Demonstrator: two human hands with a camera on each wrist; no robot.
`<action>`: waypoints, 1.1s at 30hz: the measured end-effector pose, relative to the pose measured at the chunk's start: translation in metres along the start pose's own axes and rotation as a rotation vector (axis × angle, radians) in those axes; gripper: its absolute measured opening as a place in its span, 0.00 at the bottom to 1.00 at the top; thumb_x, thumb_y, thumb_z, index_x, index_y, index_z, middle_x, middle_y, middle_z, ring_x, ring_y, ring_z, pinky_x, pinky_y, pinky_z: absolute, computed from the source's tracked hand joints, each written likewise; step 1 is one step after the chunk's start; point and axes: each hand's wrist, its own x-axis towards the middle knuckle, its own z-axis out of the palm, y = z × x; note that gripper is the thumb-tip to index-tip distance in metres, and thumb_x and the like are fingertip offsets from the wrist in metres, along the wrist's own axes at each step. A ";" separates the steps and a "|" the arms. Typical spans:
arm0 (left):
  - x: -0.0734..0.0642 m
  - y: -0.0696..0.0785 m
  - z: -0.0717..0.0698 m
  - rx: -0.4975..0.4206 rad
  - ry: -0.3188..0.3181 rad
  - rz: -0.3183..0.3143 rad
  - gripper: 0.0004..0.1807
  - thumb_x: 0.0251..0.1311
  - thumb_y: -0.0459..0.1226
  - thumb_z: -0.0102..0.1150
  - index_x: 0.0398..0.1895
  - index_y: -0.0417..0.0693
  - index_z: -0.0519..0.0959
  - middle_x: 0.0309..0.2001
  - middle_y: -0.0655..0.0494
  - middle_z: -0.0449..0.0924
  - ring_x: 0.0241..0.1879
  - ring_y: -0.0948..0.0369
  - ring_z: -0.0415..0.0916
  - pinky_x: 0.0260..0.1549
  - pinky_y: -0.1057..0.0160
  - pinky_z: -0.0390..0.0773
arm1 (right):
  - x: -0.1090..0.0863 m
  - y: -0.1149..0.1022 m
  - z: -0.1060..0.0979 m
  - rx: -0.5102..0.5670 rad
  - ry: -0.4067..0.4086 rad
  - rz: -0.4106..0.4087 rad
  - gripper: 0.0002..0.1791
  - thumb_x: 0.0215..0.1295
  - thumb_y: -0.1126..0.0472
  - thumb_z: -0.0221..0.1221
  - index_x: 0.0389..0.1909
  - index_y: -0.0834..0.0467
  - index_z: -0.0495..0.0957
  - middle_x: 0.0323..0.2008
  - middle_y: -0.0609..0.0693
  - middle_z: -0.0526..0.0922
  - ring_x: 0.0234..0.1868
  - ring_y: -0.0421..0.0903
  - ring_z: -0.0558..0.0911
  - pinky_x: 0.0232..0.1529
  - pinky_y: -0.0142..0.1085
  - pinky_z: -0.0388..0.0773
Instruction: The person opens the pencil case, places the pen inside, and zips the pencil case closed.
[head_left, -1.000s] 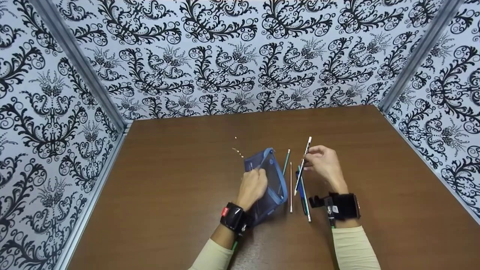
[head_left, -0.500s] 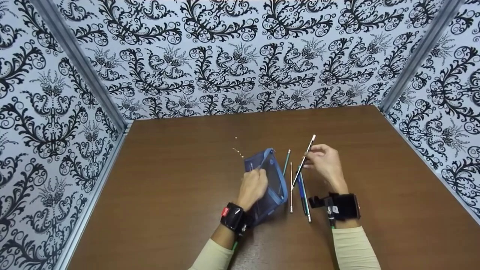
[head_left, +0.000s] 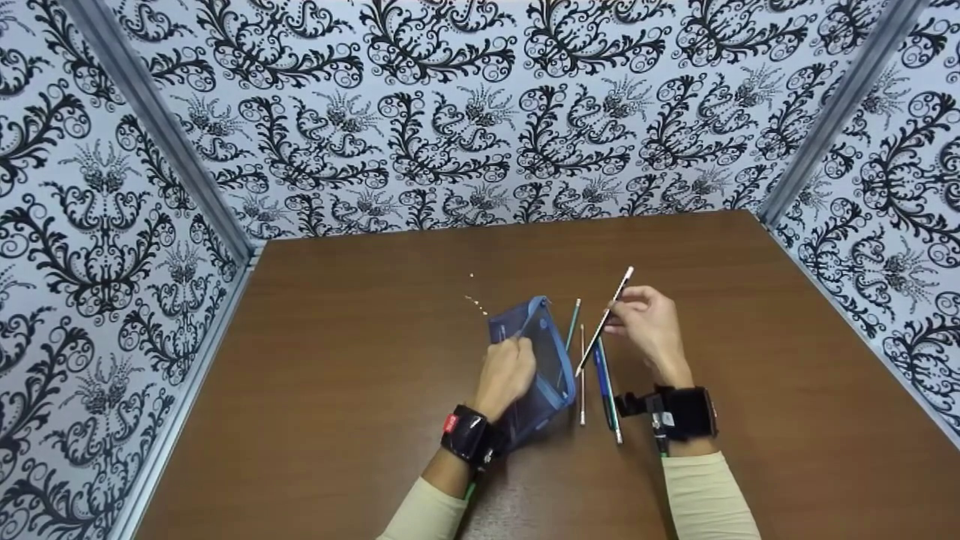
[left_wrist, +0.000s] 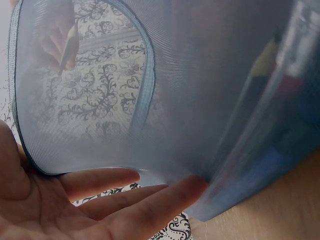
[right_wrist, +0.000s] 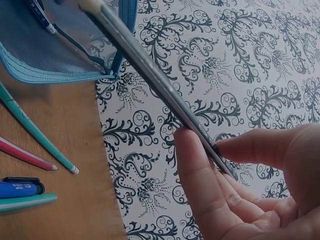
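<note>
My left hand [head_left: 508,375] grips the side of a blue mesh pencil case [head_left: 534,412], which is tilted with its zipped mouth open toward the right. Through the mesh in the left wrist view, a sharpened pencil [left_wrist: 250,95] and other items show inside. Between thumb and fingers, my right hand [head_left: 651,330] pinches a black-and-white pencil [right_wrist: 150,75]. It slants down leftward, with the sharpened tip close to the case's mouth. Beneath it on the table lie a green pencil [right_wrist: 37,127], a red pencil [right_wrist: 27,154], a blue pen [right_wrist: 20,189] and another green pencil [right_wrist: 30,202].
Small light crumbs [head_left: 475,302] lie on the brown table [head_left: 360,375] beyond the case. Black-and-white patterned walls [head_left: 480,112] enclose the table at the back and both sides. Each wrist wears a strapped camera [head_left: 686,412].
The black-and-white pencil in my right hand has tilted further, its tip swinging left toward the mouth of the pencil case. My left hand and the case have stayed put.
</note>
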 end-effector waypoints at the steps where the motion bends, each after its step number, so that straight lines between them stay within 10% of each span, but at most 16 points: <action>1: 0.000 0.000 0.000 -0.003 -0.003 -0.003 0.23 0.70 0.42 0.37 0.16 0.49 0.71 0.28 0.44 0.81 0.26 0.53 0.77 0.27 0.53 0.76 | 0.000 0.000 0.000 0.006 0.001 -0.002 0.17 0.65 0.73 0.55 0.53 0.75 0.66 0.31 0.53 0.84 0.28 0.42 0.85 0.33 0.34 0.84; 17: 0.000 0.000 -0.002 -0.074 -0.032 -0.012 0.22 0.71 0.41 0.36 0.16 0.53 0.67 0.18 0.56 0.69 0.18 0.60 0.69 0.18 0.64 0.68 | 0.000 0.003 0.006 0.001 0.001 -0.022 0.16 0.65 0.74 0.55 0.52 0.73 0.66 0.35 0.60 0.85 0.26 0.41 0.84 0.34 0.35 0.84; 24: 0.000 0.001 -0.001 -0.024 -0.010 -0.008 0.21 0.71 0.40 0.38 0.21 0.46 0.75 0.25 0.44 0.80 0.23 0.54 0.75 0.23 0.57 0.73 | -0.002 0.003 0.010 0.006 -0.011 -0.023 0.17 0.64 0.74 0.56 0.53 0.73 0.66 0.27 0.47 0.84 0.25 0.40 0.84 0.32 0.33 0.83; 33: 0.000 0.001 -0.001 0.006 0.002 0.018 0.21 0.70 0.40 0.37 0.21 0.47 0.74 0.25 0.45 0.79 0.24 0.54 0.74 0.23 0.57 0.73 | -0.001 0.006 0.017 -0.029 -0.016 -0.030 0.16 0.64 0.74 0.57 0.50 0.73 0.66 0.31 0.56 0.85 0.24 0.40 0.84 0.31 0.33 0.83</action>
